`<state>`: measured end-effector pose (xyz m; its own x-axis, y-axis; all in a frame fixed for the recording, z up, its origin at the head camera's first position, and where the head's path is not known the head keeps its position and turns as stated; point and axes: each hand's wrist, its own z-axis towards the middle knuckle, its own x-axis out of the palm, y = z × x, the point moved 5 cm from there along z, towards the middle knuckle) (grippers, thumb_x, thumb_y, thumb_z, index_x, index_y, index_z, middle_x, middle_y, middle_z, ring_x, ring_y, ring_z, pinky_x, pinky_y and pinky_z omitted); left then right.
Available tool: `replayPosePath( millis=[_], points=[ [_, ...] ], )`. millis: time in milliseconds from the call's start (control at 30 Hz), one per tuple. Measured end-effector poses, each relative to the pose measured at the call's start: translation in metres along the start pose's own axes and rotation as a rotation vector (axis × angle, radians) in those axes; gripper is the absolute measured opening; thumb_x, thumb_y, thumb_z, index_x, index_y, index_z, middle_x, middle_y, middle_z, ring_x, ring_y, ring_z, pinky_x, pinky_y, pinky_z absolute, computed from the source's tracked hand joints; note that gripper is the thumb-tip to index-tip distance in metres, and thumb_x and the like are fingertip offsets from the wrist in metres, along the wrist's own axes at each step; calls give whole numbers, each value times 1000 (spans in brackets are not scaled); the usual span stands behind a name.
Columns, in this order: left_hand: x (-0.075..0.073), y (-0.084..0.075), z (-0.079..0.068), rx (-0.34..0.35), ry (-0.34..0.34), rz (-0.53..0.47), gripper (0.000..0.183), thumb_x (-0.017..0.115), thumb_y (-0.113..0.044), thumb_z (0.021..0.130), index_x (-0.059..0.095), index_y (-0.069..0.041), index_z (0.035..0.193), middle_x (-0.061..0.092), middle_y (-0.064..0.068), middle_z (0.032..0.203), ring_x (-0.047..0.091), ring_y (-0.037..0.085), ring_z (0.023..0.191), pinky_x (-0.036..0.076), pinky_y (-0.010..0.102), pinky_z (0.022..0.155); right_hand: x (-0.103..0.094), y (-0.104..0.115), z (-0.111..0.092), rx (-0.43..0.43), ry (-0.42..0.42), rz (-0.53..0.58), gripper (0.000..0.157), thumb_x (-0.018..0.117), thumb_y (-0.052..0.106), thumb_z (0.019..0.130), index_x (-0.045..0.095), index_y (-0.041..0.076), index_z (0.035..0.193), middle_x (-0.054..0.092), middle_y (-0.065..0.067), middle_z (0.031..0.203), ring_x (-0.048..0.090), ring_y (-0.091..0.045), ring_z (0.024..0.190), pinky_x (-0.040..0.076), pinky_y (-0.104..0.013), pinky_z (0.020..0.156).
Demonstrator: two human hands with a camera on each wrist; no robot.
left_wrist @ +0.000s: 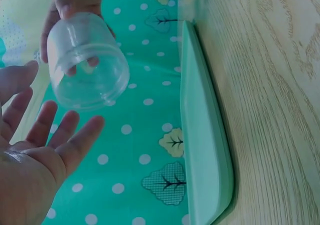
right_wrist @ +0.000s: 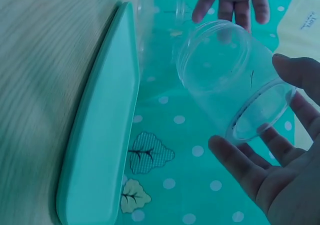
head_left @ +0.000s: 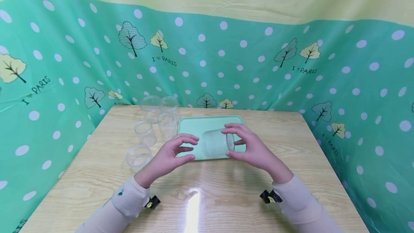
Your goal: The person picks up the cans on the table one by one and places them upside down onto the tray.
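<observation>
My right hand (head_left: 252,146) grips a clear plastic jar (head_left: 213,144) at its base end, with thumb and fingers spread round the edge. The jar lies sideways in the air above a mint-green tray (head_left: 207,120). Its wide open mouth, with a ridged rim, faces my left hand (head_left: 166,155). That hand has its fingers spread and loosely bent, and a gap separates it from the jar (left_wrist: 87,60) in the left wrist view. Nothing shows inside the jar (right_wrist: 220,85) in the right wrist view.
Several clear plastic jars stand left of the tray, among them a low wide one (head_left: 139,157) near my left wrist and a taller one (head_left: 145,134) behind it. The wooden table (head_left: 226,197) meets a green dotted cloth (head_left: 223,64) at its back and sides.
</observation>
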<state>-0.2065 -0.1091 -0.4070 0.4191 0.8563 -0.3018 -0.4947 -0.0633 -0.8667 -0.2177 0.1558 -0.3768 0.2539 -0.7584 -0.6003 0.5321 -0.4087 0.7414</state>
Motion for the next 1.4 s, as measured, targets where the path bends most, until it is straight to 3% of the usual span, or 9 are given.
replayPosePath(
  millis=[233,400,767,1033,1400],
  points=[
    [1,0,-1,17,48,69,26,72,-7,96,68,-18,118,63,8,132,61,18,122,58,41,96,-4,-1,6,-10,-19,-235,62,84,16,85,59,27,141,42,2,156,50,-25,136,55,-49,99],
    [3,-1,0,6,84,98,23,70,-11,98,68,-19,119,66,1,128,62,18,121,58,43,96,-8,-4,15,4,-5,-356,62,84,19,85,59,31,140,44,-3,156,45,-28,141,50,-52,106],
    [13,9,-3,-73,212,140,21,71,-19,98,69,-26,118,66,-6,124,61,14,119,56,47,97,-23,-13,40,77,91,-512,59,84,19,85,61,29,138,45,-6,154,44,-33,142,51,-53,105],
    [13,12,-3,-76,235,202,17,69,-30,100,67,-31,116,63,-9,129,60,12,120,57,41,95,-28,-20,60,54,131,-658,58,81,14,86,62,26,139,48,-11,153,45,-37,140,49,-54,107],
    [17,11,-5,-50,274,204,19,69,-25,100,66,-29,118,64,-8,128,60,13,121,57,44,95,-31,-34,91,143,202,-675,58,79,10,87,61,26,140,43,-13,157,41,-38,143,48,-54,108]
  ],
)
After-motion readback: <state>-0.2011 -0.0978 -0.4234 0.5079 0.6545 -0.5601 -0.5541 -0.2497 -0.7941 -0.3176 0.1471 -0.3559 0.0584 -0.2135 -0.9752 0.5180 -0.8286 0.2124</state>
